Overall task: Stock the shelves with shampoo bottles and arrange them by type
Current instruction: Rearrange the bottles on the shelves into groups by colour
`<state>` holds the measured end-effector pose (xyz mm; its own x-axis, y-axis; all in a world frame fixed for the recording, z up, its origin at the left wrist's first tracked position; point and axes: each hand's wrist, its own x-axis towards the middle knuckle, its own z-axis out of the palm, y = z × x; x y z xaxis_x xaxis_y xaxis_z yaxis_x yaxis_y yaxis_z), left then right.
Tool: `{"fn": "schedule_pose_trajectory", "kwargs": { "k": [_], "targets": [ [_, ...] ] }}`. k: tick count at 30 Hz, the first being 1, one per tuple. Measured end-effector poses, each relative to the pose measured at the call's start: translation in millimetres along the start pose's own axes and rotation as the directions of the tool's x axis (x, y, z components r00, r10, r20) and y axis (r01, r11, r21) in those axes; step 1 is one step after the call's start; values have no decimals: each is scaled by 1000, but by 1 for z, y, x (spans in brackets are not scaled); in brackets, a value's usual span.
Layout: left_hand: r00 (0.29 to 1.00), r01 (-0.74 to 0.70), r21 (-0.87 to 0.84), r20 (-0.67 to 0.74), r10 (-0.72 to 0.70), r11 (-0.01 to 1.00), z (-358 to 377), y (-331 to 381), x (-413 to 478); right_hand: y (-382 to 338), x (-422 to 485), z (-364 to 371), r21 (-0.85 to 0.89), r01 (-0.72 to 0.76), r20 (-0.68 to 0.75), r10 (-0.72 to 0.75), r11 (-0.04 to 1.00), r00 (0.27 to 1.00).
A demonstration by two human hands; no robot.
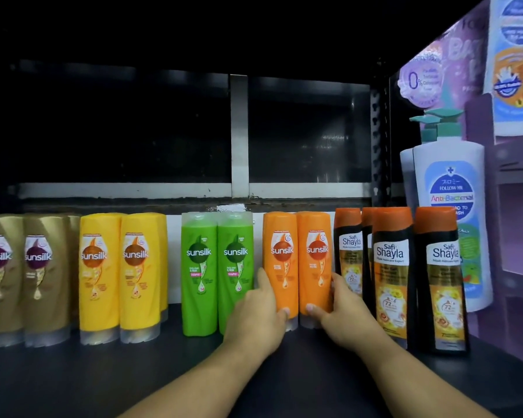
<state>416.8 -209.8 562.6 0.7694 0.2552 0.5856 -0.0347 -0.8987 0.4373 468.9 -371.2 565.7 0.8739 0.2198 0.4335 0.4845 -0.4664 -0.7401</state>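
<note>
Left hand (255, 315) grips the left orange bottle (280, 267); right hand (341, 312) grips the right orange bottle (314, 260), likely squaring the pair by type.

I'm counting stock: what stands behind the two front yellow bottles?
More yellow bottles: an edge shows beside the right front bottle. The front pair covers the rest, so the count is hidden.
</note>
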Motion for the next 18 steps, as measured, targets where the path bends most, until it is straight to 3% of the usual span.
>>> {"fn": "schedule_pose_trajectory", "kwargs": {
  "k": [18],
  "targets": [
    [1000,-3,179,26,-2,984,-1,4,-7,-2,-3,-3,-46,-11,70,14,999,997]
  ]
}}
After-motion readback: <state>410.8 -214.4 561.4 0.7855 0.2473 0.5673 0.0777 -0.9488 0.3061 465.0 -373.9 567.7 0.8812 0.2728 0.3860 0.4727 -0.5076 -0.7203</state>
